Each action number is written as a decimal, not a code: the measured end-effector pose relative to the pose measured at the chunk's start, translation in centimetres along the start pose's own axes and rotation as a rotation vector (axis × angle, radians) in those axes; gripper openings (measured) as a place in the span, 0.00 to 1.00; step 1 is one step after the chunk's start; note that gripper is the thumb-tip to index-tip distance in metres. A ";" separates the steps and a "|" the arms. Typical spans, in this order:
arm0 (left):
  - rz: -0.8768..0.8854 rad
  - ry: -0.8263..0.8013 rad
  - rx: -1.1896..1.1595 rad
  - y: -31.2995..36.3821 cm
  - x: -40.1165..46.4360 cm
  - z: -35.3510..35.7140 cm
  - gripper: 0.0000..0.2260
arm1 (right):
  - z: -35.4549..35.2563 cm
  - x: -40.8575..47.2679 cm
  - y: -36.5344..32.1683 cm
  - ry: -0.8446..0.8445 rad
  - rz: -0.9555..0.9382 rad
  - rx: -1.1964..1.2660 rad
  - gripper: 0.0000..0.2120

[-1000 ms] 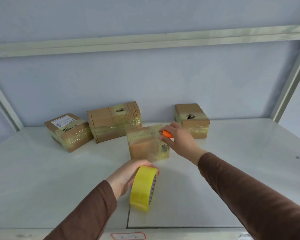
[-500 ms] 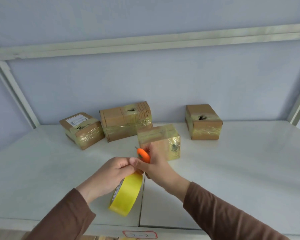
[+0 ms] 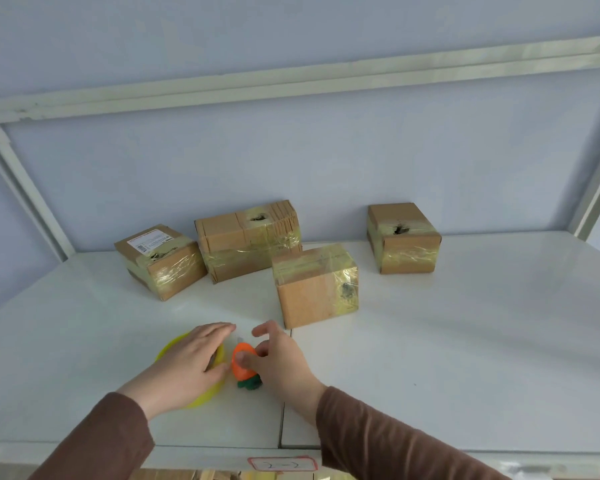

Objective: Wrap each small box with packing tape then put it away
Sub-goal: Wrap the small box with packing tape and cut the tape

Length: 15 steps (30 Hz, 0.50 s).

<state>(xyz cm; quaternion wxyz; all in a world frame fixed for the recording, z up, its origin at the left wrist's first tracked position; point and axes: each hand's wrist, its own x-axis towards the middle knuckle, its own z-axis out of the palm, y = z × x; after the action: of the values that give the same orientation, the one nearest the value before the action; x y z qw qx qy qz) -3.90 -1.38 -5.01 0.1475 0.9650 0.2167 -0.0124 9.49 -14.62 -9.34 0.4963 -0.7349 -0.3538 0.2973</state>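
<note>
The yellow tape roll point(image 3: 207, 396) lies flat on the white shelf point(image 3: 465, 348), and my left hand point(image 3: 187, 365) rests on it with straight fingers. Just right of it an orange carrot-shaped cutter point(image 3: 240, 370) with a green end stands on the shelf. My right hand point(image 3: 284, 362) pinches it between thumb and a curled finger, the index finger lifted. A tape-wrapped cardboard box point(image 3: 312, 292) stands just beyond both hands.
Three more taped boxes sit along the back wall: a labelled box point(image 3: 160, 263) at left, a wider box point(image 3: 246, 239) in the middle, a third box point(image 3: 402, 239) at right. White shelf posts rise at both sides. A red-edged label point(image 3: 281, 464) marks the front edge.
Both hands came down to the shelf. The tape roll went from upright in my left hand to flat under it. The cutter now stands on the shelf.
</note>
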 end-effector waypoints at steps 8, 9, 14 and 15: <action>0.065 0.173 -0.177 3.5 2.0 -1.0 0.34 | -7.8 -1.4 -1.2 0.233 -0.407 -0.343 0.06; 0.099 0.229 -0.207 4.5 2.6 -1.1 0.31 | -9.0 -1.5 -1.2 0.282 -0.455 -0.313 0.04; 0.226 0.430 -0.245 10.1 6.6 -1.4 0.18 | -15.1 -0.2 -0.6 0.520 -0.576 -0.244 0.04; 0.235 0.464 -0.230 10.9 7.6 -1.5 0.17 | -16.2 0.4 -0.6 0.545 -0.576 -0.247 0.04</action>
<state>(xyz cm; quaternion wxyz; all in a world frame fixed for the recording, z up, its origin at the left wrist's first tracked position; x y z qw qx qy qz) 7.49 -7.22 -1.18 0.2028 0.9375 0.1312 0.2504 22.37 -22.52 -3.48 0.5429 -0.7117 -0.4336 -0.1035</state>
